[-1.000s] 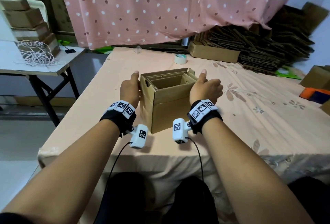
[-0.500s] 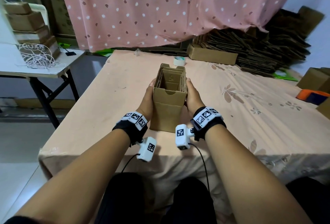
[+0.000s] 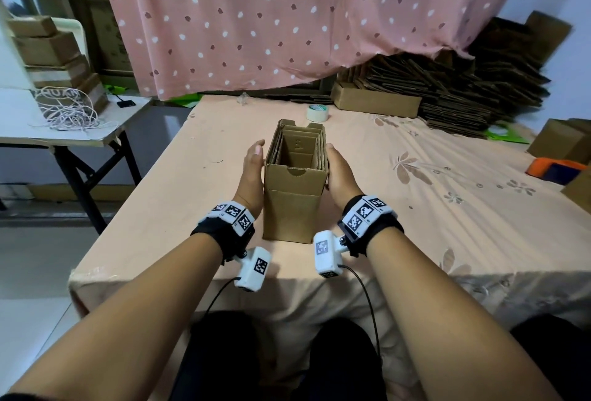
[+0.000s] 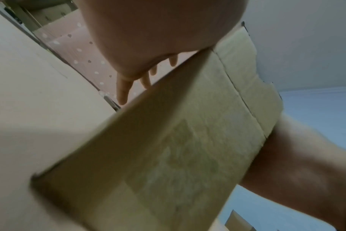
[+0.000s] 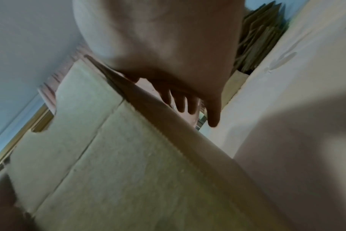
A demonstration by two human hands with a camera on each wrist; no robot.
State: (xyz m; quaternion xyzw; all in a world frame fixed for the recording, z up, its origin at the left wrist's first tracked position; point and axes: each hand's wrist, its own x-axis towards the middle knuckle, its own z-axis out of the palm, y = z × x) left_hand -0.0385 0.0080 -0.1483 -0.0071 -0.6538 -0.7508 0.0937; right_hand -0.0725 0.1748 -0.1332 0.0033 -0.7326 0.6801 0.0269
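A: Position of cardboard box [image 3: 292,195]?
B: Standing upright at frame centre on the counter [image 3: 179,208], top open, flaps tucked inside.
A: State of left hand [image 3: 254,173]?
B: Flat, fingers straight, laid against the box's left wall; curled round nothing.
A: Right hand [image 3: 339,173]?
B: Likewise flat against the right wall, fingers extended.
A: Elsewhere?
B: Tape roll [image 3: 317,112] just above the box in the frame, apart from it.

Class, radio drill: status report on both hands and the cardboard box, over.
Left hand flat beside left wall, right hand flat against right wall. Cardboard box upright on table, top open. Tape roll beyond, not in the way.
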